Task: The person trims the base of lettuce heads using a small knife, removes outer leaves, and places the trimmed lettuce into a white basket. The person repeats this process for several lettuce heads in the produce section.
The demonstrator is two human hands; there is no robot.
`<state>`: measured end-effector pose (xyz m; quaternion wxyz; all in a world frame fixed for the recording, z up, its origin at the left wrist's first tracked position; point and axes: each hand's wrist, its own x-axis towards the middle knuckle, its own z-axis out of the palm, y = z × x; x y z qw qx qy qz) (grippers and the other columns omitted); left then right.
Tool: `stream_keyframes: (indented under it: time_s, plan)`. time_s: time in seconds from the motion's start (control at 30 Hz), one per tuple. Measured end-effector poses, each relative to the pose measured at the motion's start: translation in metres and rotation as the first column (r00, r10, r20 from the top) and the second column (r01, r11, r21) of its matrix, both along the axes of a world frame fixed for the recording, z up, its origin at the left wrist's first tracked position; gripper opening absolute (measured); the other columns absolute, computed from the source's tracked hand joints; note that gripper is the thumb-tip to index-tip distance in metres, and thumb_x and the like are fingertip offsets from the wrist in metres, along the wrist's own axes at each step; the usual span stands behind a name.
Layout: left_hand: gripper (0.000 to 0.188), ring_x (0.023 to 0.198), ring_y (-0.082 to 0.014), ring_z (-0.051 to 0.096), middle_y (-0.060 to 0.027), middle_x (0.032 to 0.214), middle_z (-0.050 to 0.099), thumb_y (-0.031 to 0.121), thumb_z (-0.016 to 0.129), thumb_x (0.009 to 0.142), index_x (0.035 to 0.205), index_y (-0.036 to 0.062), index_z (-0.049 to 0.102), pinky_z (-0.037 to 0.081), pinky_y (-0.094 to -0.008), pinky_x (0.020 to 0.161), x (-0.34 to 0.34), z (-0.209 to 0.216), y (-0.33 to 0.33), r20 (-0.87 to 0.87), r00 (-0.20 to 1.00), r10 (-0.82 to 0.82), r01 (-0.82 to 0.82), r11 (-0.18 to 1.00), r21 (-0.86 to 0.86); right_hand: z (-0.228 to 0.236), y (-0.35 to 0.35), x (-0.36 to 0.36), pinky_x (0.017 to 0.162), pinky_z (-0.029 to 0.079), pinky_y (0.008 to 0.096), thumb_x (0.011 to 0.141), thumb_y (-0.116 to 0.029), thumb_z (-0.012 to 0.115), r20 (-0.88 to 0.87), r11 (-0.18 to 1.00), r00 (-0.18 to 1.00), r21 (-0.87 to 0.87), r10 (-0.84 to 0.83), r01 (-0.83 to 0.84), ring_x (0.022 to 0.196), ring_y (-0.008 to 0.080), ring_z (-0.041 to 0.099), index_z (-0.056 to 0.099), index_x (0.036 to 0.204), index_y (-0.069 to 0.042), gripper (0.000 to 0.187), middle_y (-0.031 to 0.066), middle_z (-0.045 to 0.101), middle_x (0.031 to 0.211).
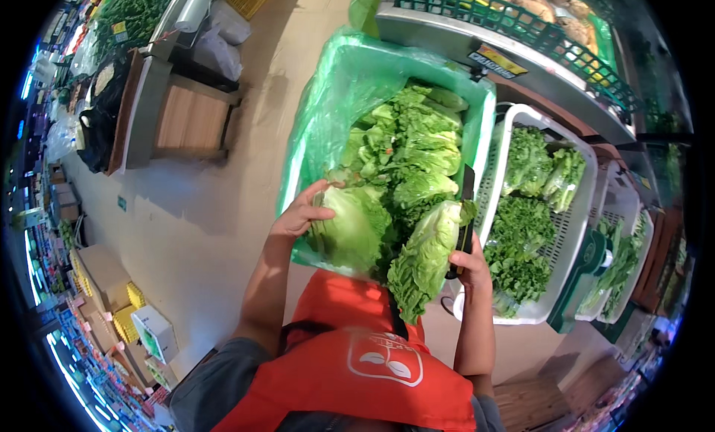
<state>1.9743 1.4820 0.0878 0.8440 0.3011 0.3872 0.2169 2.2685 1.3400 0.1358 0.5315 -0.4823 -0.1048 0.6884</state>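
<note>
Hands apart, the left hand (pixel 304 212) grips a pale lettuce (pixel 350 222) over the green-lined crate (pixel 316 126); the right hand (pixel 471 267) clasps a knife (pixel 467 197) beside a longer lettuce (pixel 430 249). Work looks unfinished: two heads are singled out, while other heads (pixel 428 138) lie inside.

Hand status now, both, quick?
Left hand: closed on the edge of a pale green lettuce head.
Right hand: closed on a knife; its hold on the adjacent leafy head can't be told, fingers hidden.
</note>
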Motion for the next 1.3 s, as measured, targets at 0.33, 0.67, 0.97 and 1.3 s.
stream_keyframes:
  time_s: [0.33, 0.67, 0.97, 1.3]
  plan:
    - [0.06, 0.095, -0.0109, 0.048, -0.0016, 0.101, 0.053, 0.004, 0.077, 0.059, 0.109, 0.004, 0.046, 0.038, -0.0243, 0.084, 0.027, 0.022, 0.012, -0.278, 0.958, -0.069, 0.17, 0.918, 0.358, -0.045, 0.058, 0.047, 0.04, 0.034, 0.0212, 0.066, -0.024, 0.073, 0.501, 0.981, 0.864, -0.186, 0.051, 0.05, 0.045, 0.0079, 0.043, 0.045, 0.09, -0.006, 0.041, -0.001, 0.048, 0.061]
    - [0.055, 0.101, -0.0117, 0.046, -0.0021, 0.105, 0.052, 0.002, 0.075, 0.06, 0.108, 0.0049, 0.049, 0.037, -0.0249, 0.086, 0.04, 0.016, 0.016, -0.225, 0.966, -0.128, 0.183, 0.953, 0.241, -0.134, 0.175, 0.067, 0.055, 0.046, 0.0336, 0.063, -0.037, 0.074, 0.901, 0.908, 0.434, -0.187, 0.006, 0.375, 0.067, 0.0225, 0.058, 0.041, 0.095, 0.004, 0.062, 0.0155, 0.055, 0.078]
    - [0.044, 0.097, -0.0101, 0.048, -0.0006, 0.103, 0.052, 0.015, 0.07, 0.071, 0.109, 0.0056, 0.051, 0.037, -0.0237, 0.083, 0.046, 0.009, 0.017, -0.163, 0.986, -0.045, 0.065, 0.991, 0.119, -0.025, 0.067, -0.071, 0.081, 0.041, 0.0288, 0.066, -0.021, 0.076, 0.543, 0.943, 0.799, 0.041, 0.257, -0.331, 0.092, 0.0159, 0.05, 0.044, 0.105, -0.002, 0.054, 0.0084, 0.054, 0.098]
    - [0.038, 0.059, -0.003, 0.047, 0.0008, 0.088, 0.058, 0.031, 0.052, 0.087, 0.112, 0.0029, 0.053, 0.039, -0.0174, 0.053, 0.018, 0.013, 0.011, -0.336, 0.922, -0.194, 0.234, 0.969, 0.082, -0.045, 0.062, -0.085, 0.082, 0.041, 0.0261, 0.065, -0.006, 0.073, 0.196, 0.911, 0.896, 0.03, 0.398, -0.411, 0.094, 0.0115, 0.05, 0.04, 0.118, -0.002, 0.063, 0.0033, 0.052, 0.106]
